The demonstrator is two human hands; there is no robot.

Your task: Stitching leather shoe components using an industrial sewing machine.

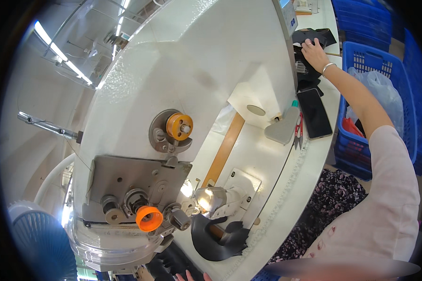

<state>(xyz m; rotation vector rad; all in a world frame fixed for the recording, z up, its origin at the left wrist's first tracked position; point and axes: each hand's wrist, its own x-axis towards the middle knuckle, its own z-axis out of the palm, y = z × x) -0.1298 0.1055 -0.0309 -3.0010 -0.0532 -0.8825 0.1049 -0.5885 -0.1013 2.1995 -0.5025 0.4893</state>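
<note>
At the upper right, my right hand (317,55) reaches to several black flat pieces, its bent fingers closed on one black piece (322,35). Only the fingertips of my left hand (190,276) show at the lower edge. They lie apart on a black, leather-like piece (166,262) beneath the head of a white sewing machine (173,56). A curved black piece (220,241) sits on the machine bed by the lit lamp (206,199). What my left palm does is hidden.
Red-handled thread snips (298,133), a black phone (315,114) and a grey, green-tipped object (283,126) lie on the white table (286,192). To the right stands a blue crate (377,154) with plastic bags. A blue fan (42,241) is at the lower left.
</note>
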